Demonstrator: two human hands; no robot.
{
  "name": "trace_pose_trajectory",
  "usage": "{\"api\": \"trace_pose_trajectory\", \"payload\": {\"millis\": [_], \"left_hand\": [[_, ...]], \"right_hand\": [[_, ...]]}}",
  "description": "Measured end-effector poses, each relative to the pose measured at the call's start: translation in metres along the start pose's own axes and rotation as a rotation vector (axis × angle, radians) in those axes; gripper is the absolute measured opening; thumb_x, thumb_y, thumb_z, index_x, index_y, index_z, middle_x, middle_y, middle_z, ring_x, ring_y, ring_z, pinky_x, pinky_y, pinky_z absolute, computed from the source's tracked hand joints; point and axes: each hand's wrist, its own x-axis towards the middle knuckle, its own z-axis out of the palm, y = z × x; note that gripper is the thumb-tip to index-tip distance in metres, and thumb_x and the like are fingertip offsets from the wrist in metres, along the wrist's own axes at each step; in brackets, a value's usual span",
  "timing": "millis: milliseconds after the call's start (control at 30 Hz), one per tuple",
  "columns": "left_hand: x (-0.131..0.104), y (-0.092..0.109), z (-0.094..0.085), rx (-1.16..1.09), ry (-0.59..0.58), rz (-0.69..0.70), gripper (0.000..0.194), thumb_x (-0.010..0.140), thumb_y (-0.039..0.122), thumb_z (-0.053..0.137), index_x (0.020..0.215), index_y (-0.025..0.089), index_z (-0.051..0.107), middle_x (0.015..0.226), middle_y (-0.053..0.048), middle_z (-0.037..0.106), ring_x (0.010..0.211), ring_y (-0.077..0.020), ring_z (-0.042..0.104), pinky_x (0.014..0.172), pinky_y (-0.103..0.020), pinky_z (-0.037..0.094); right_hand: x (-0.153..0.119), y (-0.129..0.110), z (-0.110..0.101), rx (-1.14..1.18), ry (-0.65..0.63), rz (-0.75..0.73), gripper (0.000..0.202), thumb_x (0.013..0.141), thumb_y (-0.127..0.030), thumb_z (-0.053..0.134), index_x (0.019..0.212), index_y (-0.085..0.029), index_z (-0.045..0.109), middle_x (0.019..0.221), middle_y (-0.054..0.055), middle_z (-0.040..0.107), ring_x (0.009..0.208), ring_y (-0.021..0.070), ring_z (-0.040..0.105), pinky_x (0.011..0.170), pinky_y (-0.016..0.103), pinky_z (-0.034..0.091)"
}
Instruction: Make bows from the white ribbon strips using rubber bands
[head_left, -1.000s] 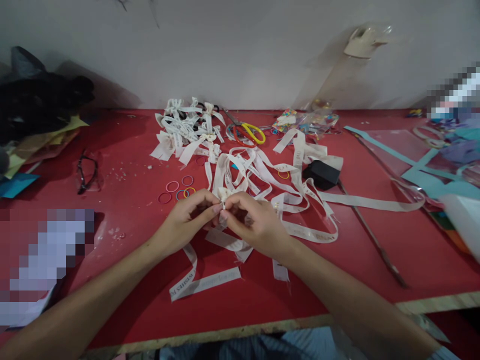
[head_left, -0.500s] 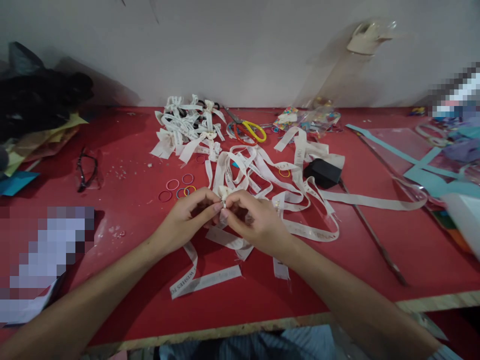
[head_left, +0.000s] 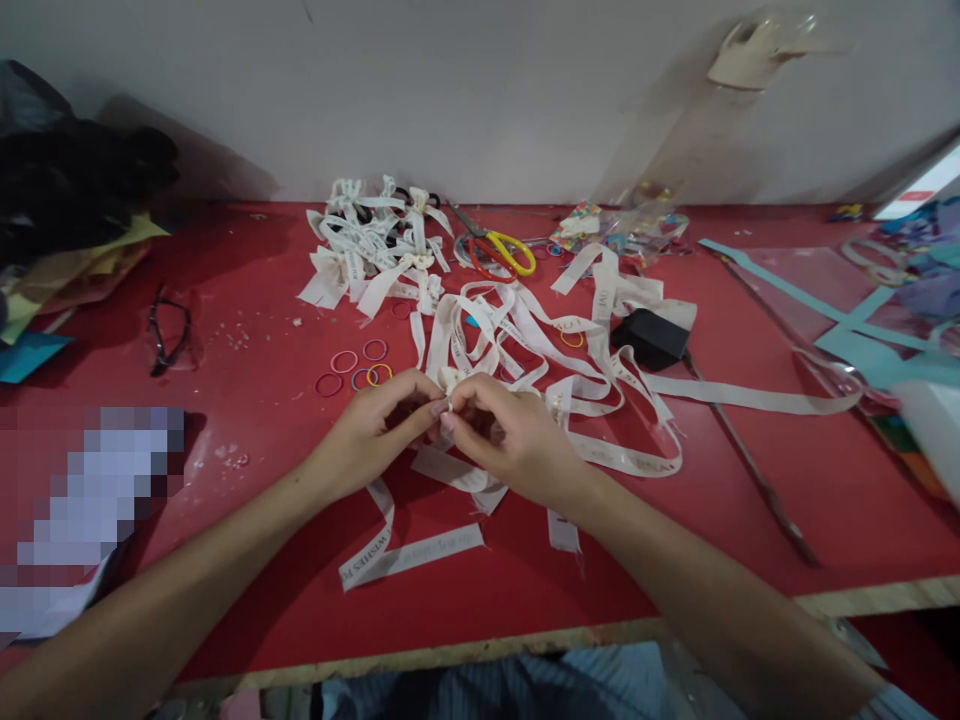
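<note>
My left hand [head_left: 390, 425] and my right hand [head_left: 510, 430] meet at the middle of the red table. Both are closed, thumbs against fingertips, pinching one small gathered piece of white ribbon [head_left: 450, 378] between them. Its upper folds stick out above my fingers; the pinched part is mostly hidden. Beneath and around my hands lie loose printed white ribbons [head_left: 439, 545]. Small coloured elastic bands [head_left: 345, 362] rest just left of my left hand. Beyond my hands, long ribbon [head_left: 517, 330] curls in a tangle.
At the back lie a pile of ribbon bows [head_left: 360, 245] and scissors [head_left: 506, 252] with red and yellow handles. A black object [head_left: 649, 340] and a thin rod [head_left: 750, 470] are at right. Eyeglasses [head_left: 171, 330] sit at left. Light blue strips [head_left: 847, 330] lie far right.
Both hands keep their pinch on the gathered ribbon, with only a slight shift of the fingers. The whole view has moved a little.
</note>
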Motion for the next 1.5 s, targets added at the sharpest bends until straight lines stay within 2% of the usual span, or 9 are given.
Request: {"api": "trace_pose_trajectory", "payload": {"millis": [933,1500], "left_hand": [[0.0023,-0.0022,0.0006,0.053,-0.020,-0.015,0.017,0.093,0.031,0.051,0.084,0.017,0.054,0.071,0.001,0.058,0.061,-0.0088,0.055,0.055,-0.019,0.046],[0.0022,-0.0041,-0.0008,0.065,-0.034,-0.020,0.017,0.094,0.031,0.050,0.085,0.017,0.054,0.071,0.001,0.058,0.062,-0.0089,0.055,0.057,-0.020,0.046]], "right_hand": [[0.0009,0.0003,-0.0022,-0.066,-0.092,0.060,0.010,0.089,-0.025,0.054,0.086,-0.022,0.045,0.065,-0.007,0.053,0.056,0.0080,0.049,0.054,0.020,0.032],[0.0011,0.0007,-0.0022,-0.074,-0.093,0.047,0.010,0.089,-0.025,0.054,0.086,-0.022,0.046,0.065,-0.007,0.054,0.055,0.0083,0.049,0.055,0.021,0.031]]}}
